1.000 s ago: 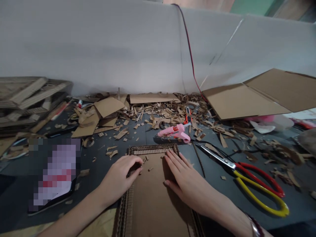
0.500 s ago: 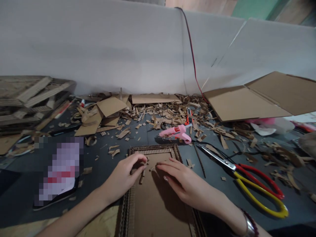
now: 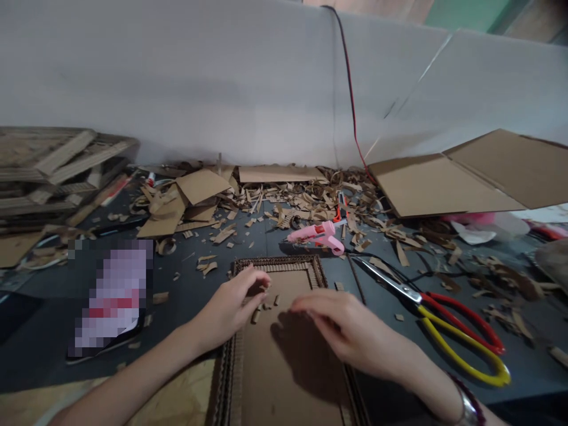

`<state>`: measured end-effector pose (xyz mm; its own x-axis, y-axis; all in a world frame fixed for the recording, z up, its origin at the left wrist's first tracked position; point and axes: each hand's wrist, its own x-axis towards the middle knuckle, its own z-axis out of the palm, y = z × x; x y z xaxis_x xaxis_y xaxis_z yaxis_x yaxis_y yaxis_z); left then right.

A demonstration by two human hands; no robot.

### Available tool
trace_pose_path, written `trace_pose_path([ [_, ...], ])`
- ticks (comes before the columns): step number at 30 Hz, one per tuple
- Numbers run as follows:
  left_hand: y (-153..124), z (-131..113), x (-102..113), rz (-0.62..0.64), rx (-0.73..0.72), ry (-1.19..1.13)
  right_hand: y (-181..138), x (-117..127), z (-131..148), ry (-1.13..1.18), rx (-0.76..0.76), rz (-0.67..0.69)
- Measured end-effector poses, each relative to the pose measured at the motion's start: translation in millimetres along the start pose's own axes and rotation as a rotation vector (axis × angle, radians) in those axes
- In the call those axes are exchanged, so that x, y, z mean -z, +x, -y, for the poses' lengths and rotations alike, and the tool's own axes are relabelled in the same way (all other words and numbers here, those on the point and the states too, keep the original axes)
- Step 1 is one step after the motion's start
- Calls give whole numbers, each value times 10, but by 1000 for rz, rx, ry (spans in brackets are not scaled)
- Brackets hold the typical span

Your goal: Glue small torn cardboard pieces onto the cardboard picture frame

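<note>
A shallow cardboard tray (image 3: 277, 367) with raised, layered corrugated edges lies in front of me. My left hand (image 3: 237, 302) reaches over its left edge. Thumb and index finger are pinched around a small cardboard piece (image 3: 267, 288), partly hidden by the fingertips. Just below them, several small cut cardboard bits (image 3: 256, 317) lie on the flat base. Above the tray's right half, my right hand (image 3: 339, 319) hovers with fingers loosely bent and apart from the thumb. Its fingertips are somewhat blurred, nothing shows in them, and its shadow falls on the base.
Beyond the tray lies a pink glue gun (image 3: 315, 234). Scissors (image 3: 437, 319) with red and yellow handles are at right, a phone (image 3: 110, 302) at left. Cardboard scraps (image 3: 302, 204) litter the back. Stacked cardboard frames (image 3: 57, 171) stand far left, large cardboard sheets (image 3: 461, 174) right.
My right hand has drawn back slightly to the right and its fingers have bent together more. A few small cardboard bits now show between the hands. My left hand stays nearly in place.
</note>
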<state>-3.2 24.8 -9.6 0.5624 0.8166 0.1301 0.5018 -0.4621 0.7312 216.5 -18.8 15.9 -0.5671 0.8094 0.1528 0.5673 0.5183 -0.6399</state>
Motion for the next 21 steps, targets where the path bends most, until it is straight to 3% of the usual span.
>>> trace_pose_path([
  [4, -17, -41, 36, 6, 58, -174, 34, 166, -417, -257, -254, -460],
  [6, -14, -23, 77, -59, 68, -149, 97, 223, -656, -380, -312, -594],
  [9, 7, 31, 145, -178, 106, -95, 234, 240, -914, -503, -287, -534],
  [13, 25, 76, 212, -290, 132, -1, 398, 193, -1035, -493, -252, -433],
  [21, -2, 143, 242, -372, 98, 104, 379, 350, -793, -523, -249, -519],
])
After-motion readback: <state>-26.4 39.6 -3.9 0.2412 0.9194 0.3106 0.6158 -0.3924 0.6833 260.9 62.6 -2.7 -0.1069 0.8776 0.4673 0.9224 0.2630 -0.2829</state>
